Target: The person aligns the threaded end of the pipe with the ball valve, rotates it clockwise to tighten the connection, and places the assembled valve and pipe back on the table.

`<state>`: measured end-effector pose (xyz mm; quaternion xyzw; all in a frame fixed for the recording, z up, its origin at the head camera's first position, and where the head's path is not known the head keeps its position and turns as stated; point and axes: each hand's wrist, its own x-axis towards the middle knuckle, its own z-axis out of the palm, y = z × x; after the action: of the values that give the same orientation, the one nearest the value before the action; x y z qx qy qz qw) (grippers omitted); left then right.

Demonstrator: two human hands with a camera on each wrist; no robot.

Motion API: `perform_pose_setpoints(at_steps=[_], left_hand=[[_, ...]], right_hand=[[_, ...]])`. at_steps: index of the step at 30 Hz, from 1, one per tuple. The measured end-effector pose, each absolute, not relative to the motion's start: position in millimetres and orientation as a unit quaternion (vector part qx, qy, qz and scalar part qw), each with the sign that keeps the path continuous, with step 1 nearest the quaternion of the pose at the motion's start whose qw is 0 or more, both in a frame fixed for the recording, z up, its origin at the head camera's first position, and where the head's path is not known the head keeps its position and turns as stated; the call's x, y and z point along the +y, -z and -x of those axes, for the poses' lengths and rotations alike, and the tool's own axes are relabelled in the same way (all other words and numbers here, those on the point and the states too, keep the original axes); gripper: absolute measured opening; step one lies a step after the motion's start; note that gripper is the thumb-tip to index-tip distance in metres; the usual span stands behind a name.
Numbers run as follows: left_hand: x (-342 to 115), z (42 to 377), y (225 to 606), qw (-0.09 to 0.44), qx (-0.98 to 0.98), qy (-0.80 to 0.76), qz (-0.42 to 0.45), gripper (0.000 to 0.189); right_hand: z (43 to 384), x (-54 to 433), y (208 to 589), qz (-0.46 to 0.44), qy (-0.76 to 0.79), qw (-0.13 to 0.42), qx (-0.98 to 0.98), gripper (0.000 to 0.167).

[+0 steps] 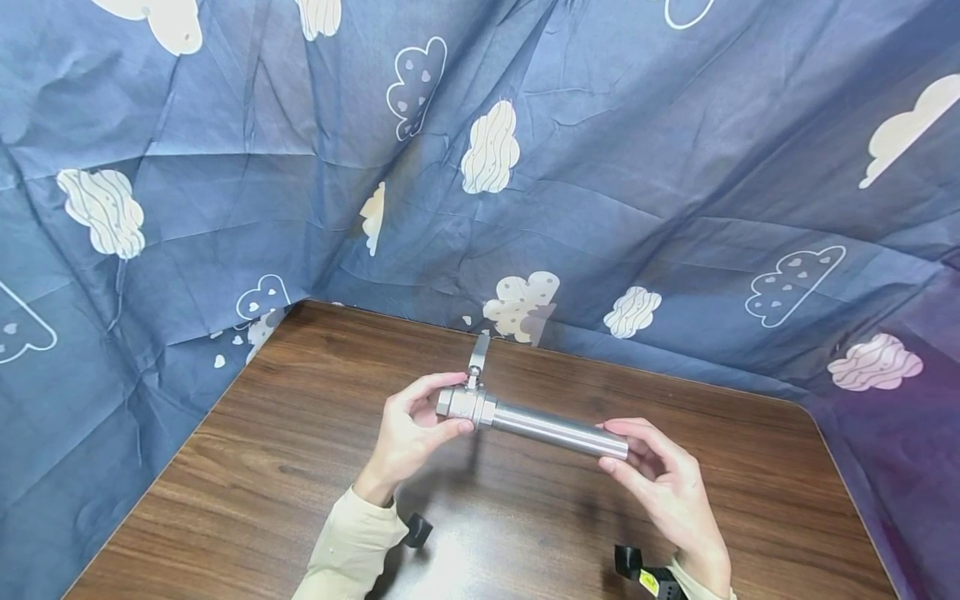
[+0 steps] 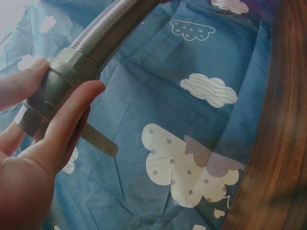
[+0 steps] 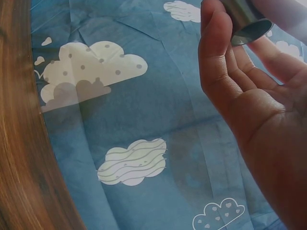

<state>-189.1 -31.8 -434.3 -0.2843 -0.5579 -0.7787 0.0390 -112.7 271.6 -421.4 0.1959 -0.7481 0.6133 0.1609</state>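
Observation:
A silver ball valve (image 1: 467,405) with a flat lever handle (image 1: 480,354) is joined to a straight metal pipe (image 1: 551,427). Both are held up above the wooden table, the pipe sloping slightly down to the right in the head view. My left hand (image 1: 408,429) grips the valve body between thumb and fingers; in the left wrist view the lever (image 2: 100,140) sticks out past the fingers. At the other end, my right hand (image 1: 667,479) pinches the pipe near its tip. The right wrist view shows the pipe's open, hollow end (image 3: 252,31) between the fingers.
A brown wood-grain table (image 1: 262,450) lies beneath the hands. Behind and beside it hangs a blue cloth (image 1: 585,167) printed with pale clouds, meeting the table's back edge. Black straps with small mounts, one a dark block (image 1: 628,560), sit at the wrists.

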Motion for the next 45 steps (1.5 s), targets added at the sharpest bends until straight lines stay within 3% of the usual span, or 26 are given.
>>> perform_pose_setpoints(at_steps=[20, 39, 45], left_hand=[[-31.3, 189.3, 435.4, 0.037, -0.562, 0.778, 0.277, 0.055], [-31.5, 188.7, 436.1, 0.038, -0.558, 0.776, 0.29, 0.055], [-31.0, 188.2, 434.8, 0.036, -0.561, 0.777, 0.283, 0.056]], right_hand=[[112.6, 272.7, 419.7, -0.154, -0.582, 0.134, -0.787, 0.039], [113.5, 275.1, 423.3, -0.212, -0.575, 0.151, -0.776, 0.035], [112.3, 274.2, 421.8, -0.194, -0.574, 0.141, -0.783, 0.033]])
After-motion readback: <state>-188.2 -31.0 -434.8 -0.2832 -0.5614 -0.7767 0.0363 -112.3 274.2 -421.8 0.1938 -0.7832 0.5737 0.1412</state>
